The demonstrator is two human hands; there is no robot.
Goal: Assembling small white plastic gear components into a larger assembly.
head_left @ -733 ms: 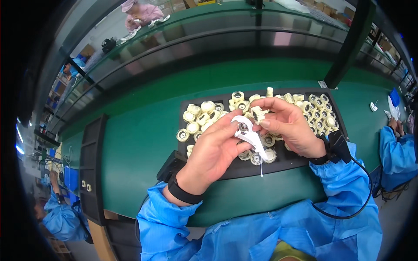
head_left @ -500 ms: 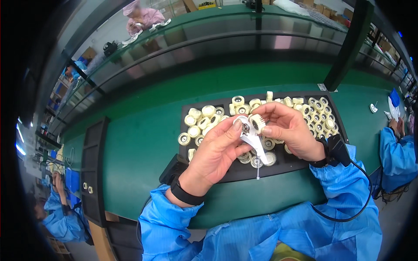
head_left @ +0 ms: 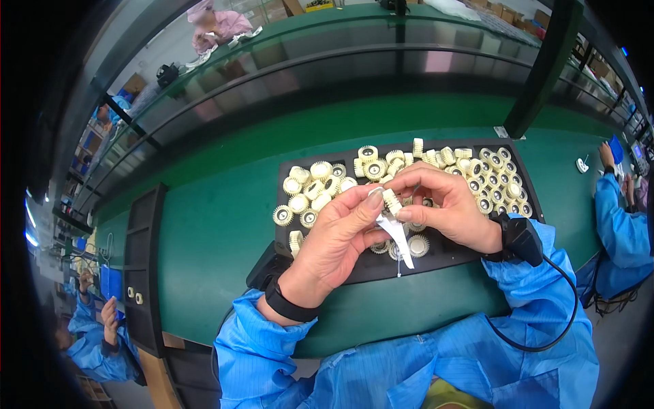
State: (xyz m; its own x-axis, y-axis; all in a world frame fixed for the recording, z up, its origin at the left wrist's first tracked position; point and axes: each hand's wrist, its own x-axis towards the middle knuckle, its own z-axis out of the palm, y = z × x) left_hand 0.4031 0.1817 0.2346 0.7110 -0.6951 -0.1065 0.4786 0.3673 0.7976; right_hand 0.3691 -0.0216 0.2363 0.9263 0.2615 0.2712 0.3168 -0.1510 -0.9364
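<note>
Over the black tray, my left hand grips a white plastic part with a long tapering arm that points down toward me. In my right hand, a cream toothed wheel is pinched between thumb and fingers. The wheel is right against the upper end of the white part, close to my left thumb. Whether it is seated there I cannot tell; the fingers hide the joint. Many similar cream wheels lie loose around my hands in the tray.
Rows of cream wheels with dark centres fill the tray's right compartment. A long black tray with two small wheels lies at left on the green bench. A dark post rises at the back right. Co-workers in blue sit on both sides.
My right hand has brought the wheel down and left onto the white part's upper end and turned it, so its toothed side now faces up. The dark centre of the white part is now covered.
</note>
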